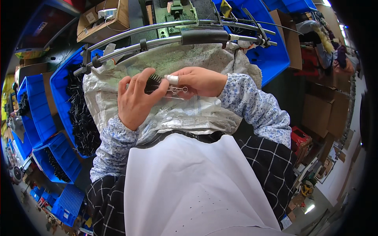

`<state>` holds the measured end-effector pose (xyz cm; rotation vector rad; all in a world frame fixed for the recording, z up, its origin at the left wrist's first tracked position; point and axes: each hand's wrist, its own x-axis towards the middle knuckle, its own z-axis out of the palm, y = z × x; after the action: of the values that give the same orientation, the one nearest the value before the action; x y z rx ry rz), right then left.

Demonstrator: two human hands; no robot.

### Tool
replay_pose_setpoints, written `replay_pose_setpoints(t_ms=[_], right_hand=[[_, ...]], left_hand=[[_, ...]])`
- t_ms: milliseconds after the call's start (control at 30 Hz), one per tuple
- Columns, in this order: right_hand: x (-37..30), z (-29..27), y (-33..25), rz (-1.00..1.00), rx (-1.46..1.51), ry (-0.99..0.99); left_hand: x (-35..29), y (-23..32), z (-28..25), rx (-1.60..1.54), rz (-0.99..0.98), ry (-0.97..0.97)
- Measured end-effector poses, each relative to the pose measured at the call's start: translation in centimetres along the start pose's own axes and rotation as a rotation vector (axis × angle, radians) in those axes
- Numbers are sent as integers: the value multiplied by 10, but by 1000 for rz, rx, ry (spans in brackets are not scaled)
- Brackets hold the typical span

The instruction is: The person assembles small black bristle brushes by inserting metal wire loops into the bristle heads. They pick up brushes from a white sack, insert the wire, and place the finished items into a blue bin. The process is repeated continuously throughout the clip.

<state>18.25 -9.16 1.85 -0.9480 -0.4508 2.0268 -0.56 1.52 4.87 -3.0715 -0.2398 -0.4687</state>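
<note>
My left hand [136, 99] is closed, thumb and fingers round a small dark ridged part [154, 82] that looks like a row of coils or teeth. My right hand [202, 81] meets it from the other side, its thumb wrapped in a white cover. Thin shiny metal wire pieces [185, 89] with small round loops stick out between the hands, below the right thumb. The right fingertips are partly hidden, and the exact grip on the wires is hard to see. Both hands are above a dirty whitish woven sheet [177, 118] spread over my lap.
Curved metal rails [157, 41] with a black padded grip cross in front, with a green machine [177, 15] behind. A blue bin [80, 114] of black wiry parts stands at left, another blue bin [271, 47] at right. Cardboard boxes [103, 21] sit around.
</note>
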Motion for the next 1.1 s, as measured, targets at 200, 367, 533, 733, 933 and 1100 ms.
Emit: replay_pose_setpoints(t_ms=[200, 367, 533, 733, 933, 1100], right_hand=[[4, -21, 0, -154, -644, 265], [-11, -75, -68, -695, -1716, 1321], [16, -130, -90, -735, -1740, 1513], [26, -138, -95, -736, -1739, 1500], [25, -142, -95, -763, -1723, 1433], [32, -151, -100, -817, -1664, 1381]], left_hand=[[-7, -5, -5, -311, 135, -113], [-47, 25, 12, -976, -272, -644], [-56, 17, 8, -862, -234, -822], [-53, 33, -5, -584, -246, -928], [-57, 35, 5, -632, -287, -861], [-55, 32, -3, -666, -225, -762]])
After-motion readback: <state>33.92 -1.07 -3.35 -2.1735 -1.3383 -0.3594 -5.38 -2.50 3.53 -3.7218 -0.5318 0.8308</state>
